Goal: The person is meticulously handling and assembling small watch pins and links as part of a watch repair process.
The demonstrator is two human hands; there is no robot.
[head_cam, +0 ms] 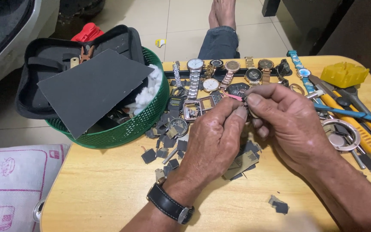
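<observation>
Where the two hands meet over the yellow table (108, 189), the small thing they hold is mostly hidden. The left hand (213, 141) is curled tight, and its thumb and finger pinch a thin pink tool (232, 97) that pokes out to the left. The right hand (286, 120) is curled too, and its fingertips pinch a small metal piece (249, 112), but it is too covered to tell what it is. Both things sit just above the middle of the table, near the far row of watches (224, 71). A black watch (168, 204) is on the left wrist. Under the hands lie many small grey scraps (166, 150), and the hands cover some of them. To the left sits a green basket (125, 129) with white cotton (149, 92) and a dark grey sheet (93, 88) leaning over it, so most of the basket's inside cannot be seen. A black case (35, 64) is behind the basket. On the right lie yellow and blue tools (353, 120), partly cut off by the edge. A yellow block (344, 74) sits far right. A white cushion (13, 184) is near left, cut off. Bare feet (222, 13) show far away on the floor.
</observation>
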